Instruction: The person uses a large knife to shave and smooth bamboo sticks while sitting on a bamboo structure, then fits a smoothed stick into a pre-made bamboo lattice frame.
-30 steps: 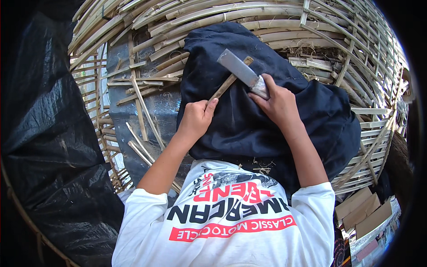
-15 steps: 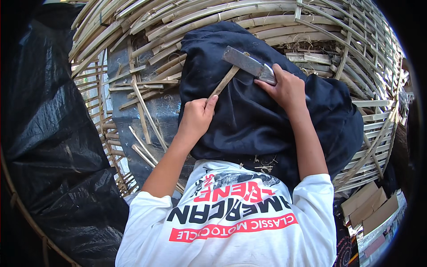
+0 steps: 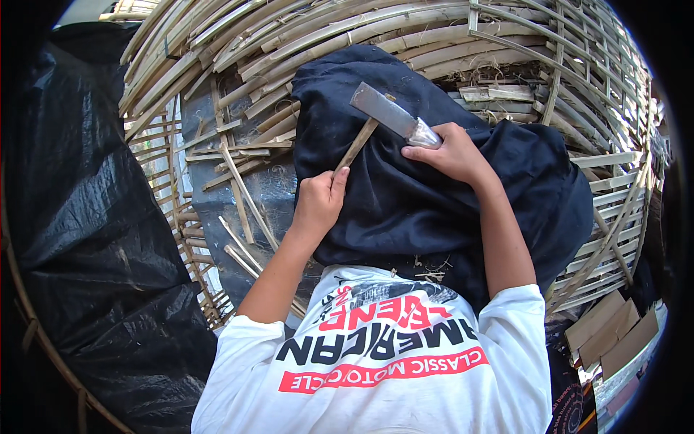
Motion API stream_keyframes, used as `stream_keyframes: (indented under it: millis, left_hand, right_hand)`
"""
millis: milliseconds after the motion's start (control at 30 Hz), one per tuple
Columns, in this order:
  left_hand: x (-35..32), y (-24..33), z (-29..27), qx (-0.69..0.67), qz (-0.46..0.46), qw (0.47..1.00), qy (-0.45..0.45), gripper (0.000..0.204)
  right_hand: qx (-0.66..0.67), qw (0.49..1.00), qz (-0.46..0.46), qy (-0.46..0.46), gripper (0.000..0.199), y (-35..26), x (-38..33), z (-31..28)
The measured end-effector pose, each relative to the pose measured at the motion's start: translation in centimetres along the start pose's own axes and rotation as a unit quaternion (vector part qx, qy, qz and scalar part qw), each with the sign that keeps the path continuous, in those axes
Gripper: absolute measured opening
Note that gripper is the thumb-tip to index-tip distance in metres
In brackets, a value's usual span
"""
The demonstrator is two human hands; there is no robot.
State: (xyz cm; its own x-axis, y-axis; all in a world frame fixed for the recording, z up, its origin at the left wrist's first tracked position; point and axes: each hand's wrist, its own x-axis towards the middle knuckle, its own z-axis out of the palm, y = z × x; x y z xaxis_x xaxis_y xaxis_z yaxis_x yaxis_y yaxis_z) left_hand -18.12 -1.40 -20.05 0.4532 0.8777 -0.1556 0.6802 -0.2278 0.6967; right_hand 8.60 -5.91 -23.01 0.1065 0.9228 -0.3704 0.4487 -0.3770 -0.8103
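Note:
My left hand (image 3: 320, 204) is closed round the lower end of a short bamboo strip (image 3: 356, 145), the thumb lying along it. In my right hand (image 3: 457, 153) is the silvery handle of a broad, blunt-ended knife (image 3: 383, 112), its blade slanting up to the left. The blade crosses over the upper part of the strip, and a small bit of the strip's end shows just beyond it. Under both hands, a dark cloth (image 3: 405, 202) is draped across my lap. Small shavings (image 3: 432, 276) lie on it near my shirt.
Rows of split bamboo (image 3: 426, 40) curve round the far side, with a woven bamboo lattice (image 3: 614, 210) to the right. Loose strips (image 3: 246, 192) lie left of the cloth on a dark sheet. A black tarp (image 3: 94, 231) hangs far left; cardboard (image 3: 607, 333) is at lower right.
Both hands, with the knife and bamboo strip, have shifted slightly left and nearer to me. The right wrist has turned a little, and its thumb now lies straighter along the handle.

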Motion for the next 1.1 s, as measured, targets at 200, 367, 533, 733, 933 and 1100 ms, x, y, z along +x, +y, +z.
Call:
stream_keyframes:
  millis: [200, 367, 533, 733, 933, 1100]
  left_hand:
    - [0.2, -0.3, -0.1, 0.029, 0.023, 0.999, -0.006, 0.044]
    - [0.2, 0.1, 0.0, 0.019, 0.002, 1.000, -0.004, 0.045]
    - [0.2, -0.2, 0.1, 0.020, -0.010, 1.000, -0.002, 0.047]
    - [0.2, 0.4, 0.2, 0.026, -0.019, 0.999, 0.002, 0.049]
    - [-0.1, 0.4, 0.3, 0.033, -0.010, 0.999, 0.009, 0.047]
    - [0.0, 0.0, 0.6, 0.067, 0.035, 0.997, 0.016, 0.044]
  right_hand:
    - [0.167, 0.976, 0.056, -0.131, 0.047, 0.8, 0.3, -1.2]
    - [0.045, 0.999, 0.013, 0.001, 0.049, 1.3, 0.6, -0.1]
    - [-0.056, 0.988, -0.013, 0.142, 0.060, -0.5, -1.3, 0.7]
    - [-0.159, 0.921, -0.127, 0.333, 0.055, 1.1, -0.6, 2.5]
    - [-0.058, 0.981, -0.075, 0.167, 0.055, 0.9, -0.9, -0.6]
    - [-0.061, 0.997, -0.032, 0.032, 0.068, 0.2, -0.9, -0.4]
